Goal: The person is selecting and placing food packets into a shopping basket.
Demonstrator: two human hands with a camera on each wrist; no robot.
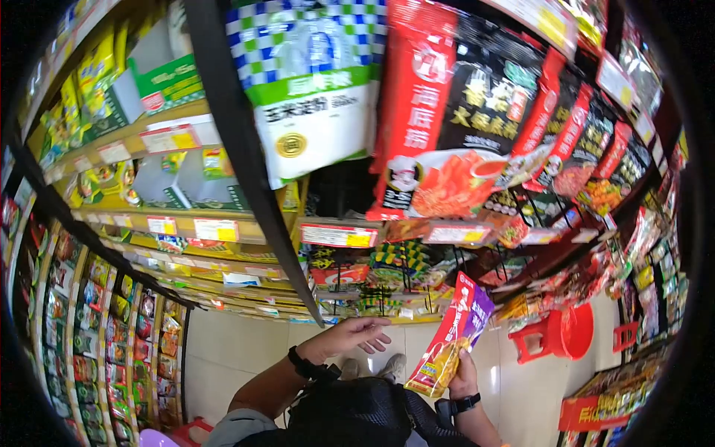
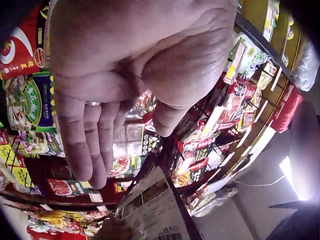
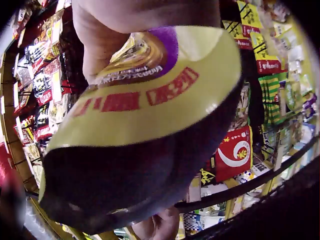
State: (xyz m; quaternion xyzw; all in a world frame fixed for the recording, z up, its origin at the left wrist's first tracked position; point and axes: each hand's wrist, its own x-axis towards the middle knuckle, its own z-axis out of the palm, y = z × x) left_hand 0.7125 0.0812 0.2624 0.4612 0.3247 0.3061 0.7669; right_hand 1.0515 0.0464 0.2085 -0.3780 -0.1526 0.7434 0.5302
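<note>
My right hand (image 1: 464,376) grips a food packet (image 1: 453,335) by its lower right edge, thumb over the front. The packet is red and purple with a yellow lower part and stands tilted in the head view. Close up in the right wrist view, the yellow end of the packet (image 3: 135,117) hides most of that hand. To the left of the packet, apart from it, my left hand (image 1: 350,337) reaches inward with fingers extended and nothing held. In the left wrist view, its palm (image 2: 135,65) shows, with a ring on one finger.
Black and red seasoning pouches (image 1: 477,104) and a checkered starch bag (image 1: 305,89) hang close in front. A dark shelf post (image 1: 246,149) separates them from boxed goods at left. A red plastic basin (image 1: 577,331) is on the tiled floor (image 1: 223,346) at right.
</note>
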